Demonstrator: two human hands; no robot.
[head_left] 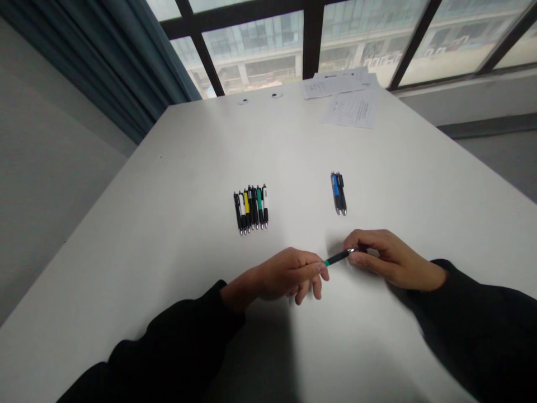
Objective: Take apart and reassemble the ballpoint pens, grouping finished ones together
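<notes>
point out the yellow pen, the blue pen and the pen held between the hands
yellow pen (246,204): head view, on its yellow barrel
blue pen (336,187): head view, on its blue barrel
held pen (337,257): head view, on its black grip

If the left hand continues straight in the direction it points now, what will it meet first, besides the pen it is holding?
Probably the right hand, which is at the other end of the same pen; depth is hard to judge from one view.
</notes>
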